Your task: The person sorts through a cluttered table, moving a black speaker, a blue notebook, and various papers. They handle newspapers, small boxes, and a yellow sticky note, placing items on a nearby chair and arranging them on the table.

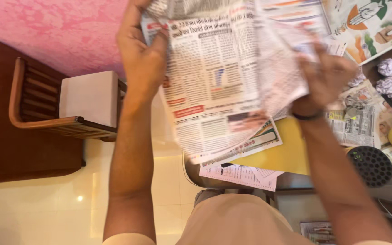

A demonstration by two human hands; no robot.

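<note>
Newspaper sheet [214, 77] held at both edges, left hand [142, 54], right hand [325, 77]

White newspaper sheet [218, 77] with black print and red blocks; mottled pink wall [55, 31]; brown wooden chair [46, 104] with white cushion; yellow table [291, 149]; cream glossy floor [69, 208]

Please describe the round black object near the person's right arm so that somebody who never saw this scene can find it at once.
Start at the yellow table strewn with newspaper sheets. Go to its near edge, just outside the person's right forearm. There lies a black disc covered in small holes, the only dark round thing among the pale papers and crumpled paper balls.
</note>
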